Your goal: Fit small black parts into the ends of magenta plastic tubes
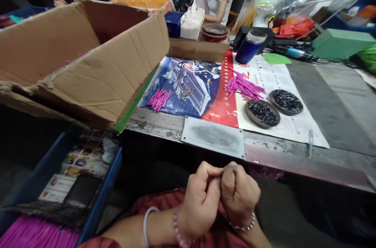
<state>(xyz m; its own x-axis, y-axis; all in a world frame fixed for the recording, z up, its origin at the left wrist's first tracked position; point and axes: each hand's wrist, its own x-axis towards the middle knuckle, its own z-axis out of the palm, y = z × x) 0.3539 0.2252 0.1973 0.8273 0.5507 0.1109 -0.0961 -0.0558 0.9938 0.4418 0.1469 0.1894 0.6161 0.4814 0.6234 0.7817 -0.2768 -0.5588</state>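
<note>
My left hand (pixel 204 195) and my right hand (pixel 239 189) meet over my lap, just below the table's front edge. Both are closed, with thumbs and fingertips pinched together; whatever they hold is hidden between the fingers. Beyond them, a grey metal plate (pixel 213 137) with a dark smudge is fixed at the table edge. On the poster sheet (pixel 217 111) lie a small pile of pink sticks (pixel 159 99), a larger pile of pink sticks (pixel 245 87) and a cluster of small metallic pieces (pixel 187 93). Two round dishes, one nearer (pixel 248 113) and one farther (pixel 272 97), hold small black pieces.
A large open cardboard box (pixel 111 70) stands at the left of the table. Below it, a blue crate (pixel 113 177) holds more pink sticks (pixel 38 234). A blue tumbler (pixel 249 48) and a green box (pixel 342 44) stand farther back. Another person (pixel 225 5) sits beyond the table.
</note>
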